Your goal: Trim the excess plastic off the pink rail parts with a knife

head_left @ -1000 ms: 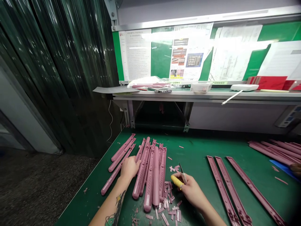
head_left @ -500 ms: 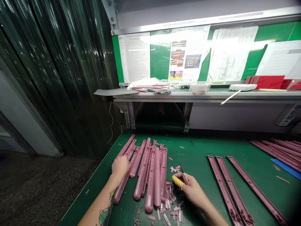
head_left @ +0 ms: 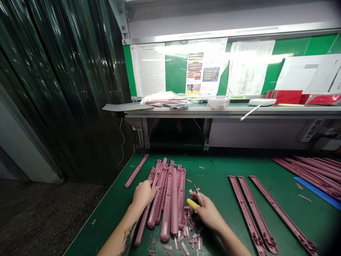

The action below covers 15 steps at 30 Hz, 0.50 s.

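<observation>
My left hand (head_left: pixel 144 195) is closed over the left side of a bunch of long pink plastic strips (head_left: pixel 167 208), its fingertips hidden among them. These strips have rounded near ends, and several show small moulded details. To the right of the bunch, my right hand (head_left: pixel 209 211) grips a small thin-bladed knife (head_left: pixel 197 195), blade pointing up and away. A yellow cover (head_left: pixel 192 204) sits on one of its fingers. Small pink cut-off pieces (head_left: pixel 188 233) lie scattered between that hand and the bunch. One single pink strip (head_left: pixel 136 171) rests apart at the table's left edge.
Three long pink strips (head_left: pixel 249 215) lie spaced out on the green table (head_left: pixel 213 163) at right. Farther right, more pink strips (head_left: pixel 309 176) are piled beside a blue strip (head_left: pixel 318 192). A shelf (head_left: pixel 226 112) with a clear box (head_left: pixel 218 102) spans the back.
My left hand has moved right, bringing strips closer into the bunch and leaving one strip alone at left. My right hand still holds the knife. The camera view has shifted slightly right.
</observation>
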Each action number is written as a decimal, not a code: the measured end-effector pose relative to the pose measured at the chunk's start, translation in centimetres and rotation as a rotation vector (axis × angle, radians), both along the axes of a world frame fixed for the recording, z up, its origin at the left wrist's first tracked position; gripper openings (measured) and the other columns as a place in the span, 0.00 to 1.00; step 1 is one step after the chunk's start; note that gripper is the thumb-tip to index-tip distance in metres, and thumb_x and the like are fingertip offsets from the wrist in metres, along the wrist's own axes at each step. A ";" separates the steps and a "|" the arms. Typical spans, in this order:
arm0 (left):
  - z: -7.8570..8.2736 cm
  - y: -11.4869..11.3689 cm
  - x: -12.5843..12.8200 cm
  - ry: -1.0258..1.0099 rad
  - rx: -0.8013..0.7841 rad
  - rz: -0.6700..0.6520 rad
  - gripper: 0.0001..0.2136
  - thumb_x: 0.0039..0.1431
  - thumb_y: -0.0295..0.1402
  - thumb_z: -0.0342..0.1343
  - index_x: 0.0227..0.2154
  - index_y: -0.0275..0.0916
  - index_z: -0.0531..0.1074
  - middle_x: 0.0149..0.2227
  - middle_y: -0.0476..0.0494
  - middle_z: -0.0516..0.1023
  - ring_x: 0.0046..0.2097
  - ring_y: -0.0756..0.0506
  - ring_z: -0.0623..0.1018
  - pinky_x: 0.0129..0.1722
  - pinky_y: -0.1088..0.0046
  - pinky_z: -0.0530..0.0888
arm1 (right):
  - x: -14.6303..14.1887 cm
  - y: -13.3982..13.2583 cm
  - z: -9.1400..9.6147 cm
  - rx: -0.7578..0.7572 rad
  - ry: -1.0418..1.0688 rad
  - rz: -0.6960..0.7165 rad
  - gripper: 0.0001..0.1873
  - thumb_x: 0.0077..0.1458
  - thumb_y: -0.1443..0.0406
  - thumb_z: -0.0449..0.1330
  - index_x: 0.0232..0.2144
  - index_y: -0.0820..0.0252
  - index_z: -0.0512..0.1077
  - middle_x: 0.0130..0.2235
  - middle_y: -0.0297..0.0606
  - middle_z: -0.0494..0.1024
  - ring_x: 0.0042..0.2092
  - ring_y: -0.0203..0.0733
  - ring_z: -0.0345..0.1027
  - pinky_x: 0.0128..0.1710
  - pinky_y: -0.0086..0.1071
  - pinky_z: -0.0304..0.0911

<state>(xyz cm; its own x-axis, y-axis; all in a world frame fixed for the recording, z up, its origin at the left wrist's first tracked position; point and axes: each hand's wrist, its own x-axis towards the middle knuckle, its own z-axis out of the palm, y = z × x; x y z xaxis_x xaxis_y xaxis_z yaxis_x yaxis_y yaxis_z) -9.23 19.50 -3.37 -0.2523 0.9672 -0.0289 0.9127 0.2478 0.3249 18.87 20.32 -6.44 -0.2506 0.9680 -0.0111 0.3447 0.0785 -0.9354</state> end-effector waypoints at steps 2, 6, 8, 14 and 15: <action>0.3 0.4 -0.8 -0.013 0.056 0.022 0.16 0.62 0.38 0.54 0.50 0.37 0.68 0.50 0.39 0.72 0.46 0.43 0.75 0.43 0.59 0.75 | -1.2 0.6 0.5 0.033 -0.128 -0.006 0.27 0.44 0.62 0.62 0.50 0.60 0.70 0.50 0.48 0.72 0.55 0.55 0.63 0.52 0.41 0.57; 1.4 2.4 -5.4 -0.005 0.129 0.185 0.17 0.61 0.37 0.54 0.52 0.38 0.67 0.53 0.38 0.70 0.49 0.41 0.74 0.46 0.55 0.73 | -4.2 1.9 1.9 0.057 -0.359 0.030 0.36 0.45 0.52 0.64 0.53 0.63 0.67 0.52 0.53 0.69 0.54 0.59 0.63 0.51 0.44 0.57; 1.6 3.6 -7.8 -0.043 0.091 0.234 0.18 0.61 0.37 0.54 0.52 0.37 0.67 0.53 0.38 0.70 0.49 0.41 0.74 0.46 0.55 0.73 | -5.7 2.2 2.5 0.058 -0.435 0.052 0.34 0.44 0.49 0.65 0.50 0.63 0.69 0.50 0.52 0.70 0.51 0.57 0.66 0.49 0.41 0.59; 0.2 5.1 -10.9 -0.316 -0.039 0.281 0.17 0.61 0.37 0.55 0.50 0.38 0.68 0.51 0.40 0.71 0.47 0.41 0.75 0.44 0.58 0.74 | -10.2 2.3 2.9 0.063 -0.518 0.084 0.31 0.43 0.48 0.65 0.44 0.63 0.71 0.48 0.51 0.70 0.49 0.56 0.68 0.47 0.40 0.60; 0.1 4.9 -11.2 -0.375 -0.042 0.293 0.17 0.61 0.37 0.55 0.50 0.38 0.68 0.51 0.40 0.72 0.47 0.41 0.75 0.44 0.58 0.74 | -10.9 2.4 2.9 0.058 -0.517 0.087 0.31 0.43 0.48 0.65 0.43 0.63 0.71 0.48 0.51 0.70 0.48 0.56 0.68 0.47 0.40 0.60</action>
<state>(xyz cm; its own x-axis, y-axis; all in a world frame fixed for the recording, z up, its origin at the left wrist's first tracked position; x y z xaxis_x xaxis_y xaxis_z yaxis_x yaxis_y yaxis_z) -20.45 24.43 -3.28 -0.4793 0.8527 -0.2077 0.6238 0.4975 0.6029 7.93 22.73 -3.56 -0.3064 0.9465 -0.1012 0.7496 0.1744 -0.6385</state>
